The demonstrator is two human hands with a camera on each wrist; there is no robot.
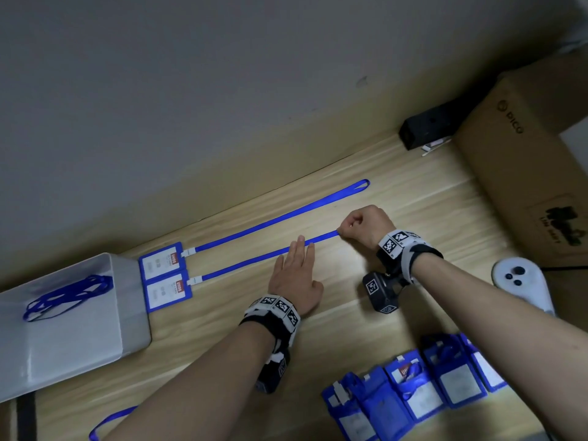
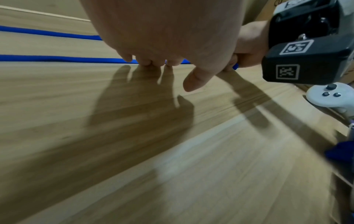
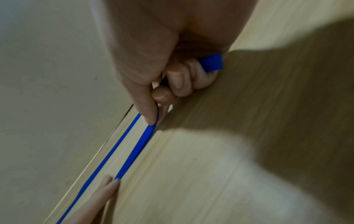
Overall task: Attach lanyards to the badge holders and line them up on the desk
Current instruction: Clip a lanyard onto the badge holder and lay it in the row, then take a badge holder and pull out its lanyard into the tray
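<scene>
Two blue badge holders (image 1: 166, 277) side by side, blue lanyards (image 1: 280, 218) clipped on (stretched straight, parallel) across desk.

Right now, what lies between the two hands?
Head view: only a taut stretch of blue lanyard over bare desk, between left hand and right hand.

Two bright blue lanyards (image 1: 280, 218) run across the pale, light-brown wood-grain desk (image 1: 397, 192). The badge holders (image 1: 165, 276) at their ends are blue-framed with white inserts and a red label strip. The pile of unattached holders (image 1: 413, 389) is the same blue and white. The bin (image 1: 79, 329) is translucent grey. Both wrist bands (image 1: 273, 308) carry black-and-white square-code markers. The controller (image 1: 521, 284) is white with dark buttons; the box (image 1: 521, 148) is brown cardboard with black print.
</scene>
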